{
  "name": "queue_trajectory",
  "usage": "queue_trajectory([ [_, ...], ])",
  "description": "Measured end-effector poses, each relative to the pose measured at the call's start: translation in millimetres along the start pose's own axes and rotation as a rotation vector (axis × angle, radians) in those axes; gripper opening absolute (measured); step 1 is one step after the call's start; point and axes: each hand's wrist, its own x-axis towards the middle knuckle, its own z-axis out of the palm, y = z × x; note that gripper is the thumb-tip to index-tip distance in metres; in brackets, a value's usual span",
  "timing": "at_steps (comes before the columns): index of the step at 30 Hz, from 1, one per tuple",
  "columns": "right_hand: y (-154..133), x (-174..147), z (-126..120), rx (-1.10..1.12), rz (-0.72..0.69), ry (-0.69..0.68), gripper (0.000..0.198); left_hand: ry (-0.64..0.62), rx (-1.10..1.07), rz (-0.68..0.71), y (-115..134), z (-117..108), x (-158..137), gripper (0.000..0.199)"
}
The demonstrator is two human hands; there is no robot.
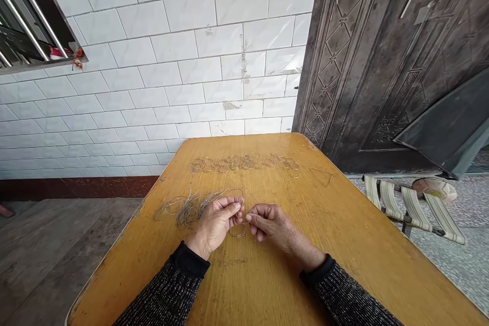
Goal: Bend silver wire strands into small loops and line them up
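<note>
Over the middle of the wooden table (pixel 305 244), my left hand (pixel 217 219) pinches a thin wire loop (pixel 239 236) between thumb and fingers. Arcs of the loop show above and below the fingertips. Just to its right, my right hand (pixel 269 221) has thumb and forefinger pressed together close to the loop; whatever sits in that pinch is too small to make out. A loose bunch of thin wires (pixel 187 213) lies on the tabletop to the left, partly hidden behind my left hand. Farther back stretches a row of small coiled wire rings (pixel 244 163).
A bent piece of dark wire (pixel 324 177) lies near the table's right edge. Behind the table rises a white tiled wall (pixel 171 61), beside a dark metal door (pixel 367 61). A folding stool with striped webbing (pixel 414 206) and a ball (pixel 435 188) are on the right.
</note>
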Motion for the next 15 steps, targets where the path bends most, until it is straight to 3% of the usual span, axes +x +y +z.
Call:
queue_trajectory([
  [8,1.0,-0.3,-0.4,-0.014,-0.015,-0.014,0.033,0.062,0.167,0.068,3.2,2.7,-3.3,0.026],
  [15,0.5,-0.6,0.7,0.023,-0.007,-0.005,0.035,-0.006,0.134,0.058,6.9,2.6,-5.1,0.034],
])
